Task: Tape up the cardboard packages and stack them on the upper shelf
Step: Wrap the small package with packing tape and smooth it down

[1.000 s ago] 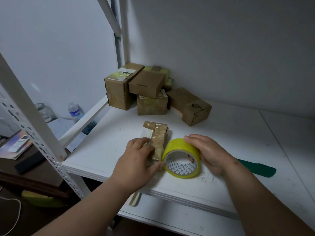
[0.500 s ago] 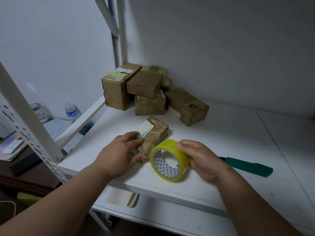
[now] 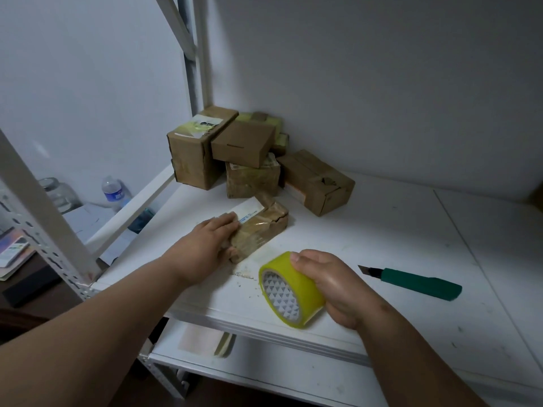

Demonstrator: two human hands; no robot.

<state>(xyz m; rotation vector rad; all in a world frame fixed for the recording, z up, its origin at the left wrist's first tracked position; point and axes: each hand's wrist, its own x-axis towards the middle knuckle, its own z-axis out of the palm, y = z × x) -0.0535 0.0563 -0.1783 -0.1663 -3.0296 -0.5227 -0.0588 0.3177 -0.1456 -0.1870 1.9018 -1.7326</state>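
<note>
Package (image 3: pixel 258 227), frame centre on the shelf (image 3: pixel 396 245), long axis running lower left to upper right. Left hand (image 3: pixel 210 245) rests on its near end, fingers extended. Right hand (image 3: pixel 332 286), lower right of it, grasps the tape (image 3: pixel 289 292), apart from the package.

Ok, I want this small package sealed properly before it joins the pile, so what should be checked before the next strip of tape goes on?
1. Package steadied: left hand lies flat on the small package, which rests on the shelf. Ok.
2. Tape in hand: right hand grips the yellow tape roll. Ok.
3. Tape's free end found: cannot tell.
4. Roll at the package: they sit apart. Not ok.
5. Cutter in reach: green utility knife lies beside the right hand, blade out. Ok.
6. Room by the stacked boxes: bare shelf in front. Ok.
</note>
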